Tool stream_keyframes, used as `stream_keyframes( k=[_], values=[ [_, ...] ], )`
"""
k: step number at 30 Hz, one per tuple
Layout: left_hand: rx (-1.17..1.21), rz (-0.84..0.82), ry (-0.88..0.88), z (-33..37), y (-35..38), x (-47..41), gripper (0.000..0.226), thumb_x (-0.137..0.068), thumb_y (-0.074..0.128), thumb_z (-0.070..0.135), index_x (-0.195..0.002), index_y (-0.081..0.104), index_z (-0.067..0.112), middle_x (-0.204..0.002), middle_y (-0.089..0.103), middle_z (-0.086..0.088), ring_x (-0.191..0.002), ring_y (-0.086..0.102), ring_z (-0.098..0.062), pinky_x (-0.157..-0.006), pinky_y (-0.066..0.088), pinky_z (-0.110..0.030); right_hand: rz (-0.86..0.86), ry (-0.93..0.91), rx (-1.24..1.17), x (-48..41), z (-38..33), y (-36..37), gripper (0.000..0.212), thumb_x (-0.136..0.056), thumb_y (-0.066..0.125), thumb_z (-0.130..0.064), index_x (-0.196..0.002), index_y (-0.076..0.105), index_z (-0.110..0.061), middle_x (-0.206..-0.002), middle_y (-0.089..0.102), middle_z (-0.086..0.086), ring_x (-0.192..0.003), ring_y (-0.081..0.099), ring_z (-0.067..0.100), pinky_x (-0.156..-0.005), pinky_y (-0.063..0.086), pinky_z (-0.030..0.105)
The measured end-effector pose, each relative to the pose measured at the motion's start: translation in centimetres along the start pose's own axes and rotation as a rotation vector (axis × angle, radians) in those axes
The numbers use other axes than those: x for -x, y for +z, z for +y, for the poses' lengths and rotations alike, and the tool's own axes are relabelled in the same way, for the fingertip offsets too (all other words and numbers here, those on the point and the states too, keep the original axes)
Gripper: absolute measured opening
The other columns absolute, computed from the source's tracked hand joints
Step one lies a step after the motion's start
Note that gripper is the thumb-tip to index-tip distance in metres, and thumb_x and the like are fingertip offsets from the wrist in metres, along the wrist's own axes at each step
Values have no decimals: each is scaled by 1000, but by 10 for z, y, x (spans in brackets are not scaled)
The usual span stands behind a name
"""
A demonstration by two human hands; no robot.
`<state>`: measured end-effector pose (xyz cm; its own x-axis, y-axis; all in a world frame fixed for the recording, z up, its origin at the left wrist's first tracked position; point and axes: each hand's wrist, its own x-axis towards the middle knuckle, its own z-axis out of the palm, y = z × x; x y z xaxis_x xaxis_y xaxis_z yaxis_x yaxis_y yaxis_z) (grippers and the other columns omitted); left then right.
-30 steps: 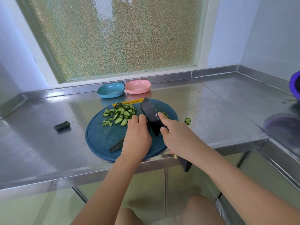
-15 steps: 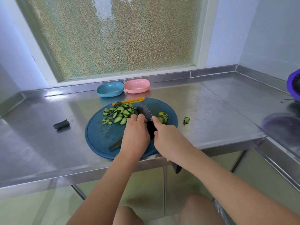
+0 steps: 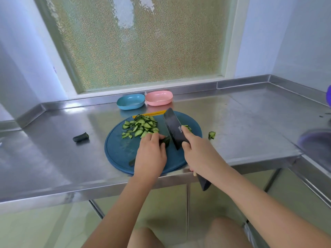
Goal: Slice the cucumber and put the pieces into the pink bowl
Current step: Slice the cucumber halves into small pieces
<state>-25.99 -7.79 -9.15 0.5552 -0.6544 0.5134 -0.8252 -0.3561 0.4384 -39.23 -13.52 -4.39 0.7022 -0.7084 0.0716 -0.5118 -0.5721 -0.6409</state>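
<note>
A dark green cucumber (image 3: 165, 141) lies on the round blue cutting board (image 3: 118, 151), mostly hidden under my left hand (image 3: 150, 154), which holds it down with curled fingers. My right hand (image 3: 198, 153) grips the handle of a black cleaver (image 3: 174, 128), whose blade is raised just right of the cucumber's cut end. A pile of cucumber slices (image 3: 141, 127) sits at the board's far side, and a few more slices (image 3: 187, 127) lie behind the blade. The pink bowl (image 3: 159, 98) stands empty at the back of the counter.
A blue bowl (image 3: 130, 101) stands left of the pink one. A cucumber end piece (image 3: 81, 137) lies on the steel counter (image 3: 241, 126) to the left, and one slice (image 3: 211, 135) lies off the board to the right. A yellow strip (image 3: 150, 114) lies behind the board.
The cleaver came down into the cucumber half a second ago and is now lifted again. My left hand stayed on the cucumber.
</note>
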Motion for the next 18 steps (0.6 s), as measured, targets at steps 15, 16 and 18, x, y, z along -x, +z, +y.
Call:
stream_keyframes(
  k=[15, 16, 18],
  values=[
    [-32, -18, 13, 1, -1, -1, 20, -92, 50, 14, -110, 59, 10, -105, 55, -7, -101, 47, -22, -80, 37, -27, -84, 0, 38, -11, -7, -8, 55, -101, 31, -14, -152, 15, -26, -90, 55, 12, -58, 48, 15, -52, 40, 27],
    [-31, -23, 10, 1, -1, -1, 20, -92, 50, 14, -110, 59, 10, -106, 55, -7, -101, 47, -22, -81, 38, -27, -93, 3, 41, -11, -8, -8, 56, -100, 32, -12, -152, 15, -25, -92, 56, 13, -60, 49, 15, -54, 42, 28],
    [-24, -27, 11, 1, -1, -2, 20, -92, 51, 14, -110, 59, 10, -106, 55, -7, -102, 48, -22, -81, 38, -28, -94, 10, 74, -12, -10, -8, 57, -99, 33, -10, -152, 16, -23, -94, 56, 12, -62, 48, 15, -54, 43, 27]
  ],
)
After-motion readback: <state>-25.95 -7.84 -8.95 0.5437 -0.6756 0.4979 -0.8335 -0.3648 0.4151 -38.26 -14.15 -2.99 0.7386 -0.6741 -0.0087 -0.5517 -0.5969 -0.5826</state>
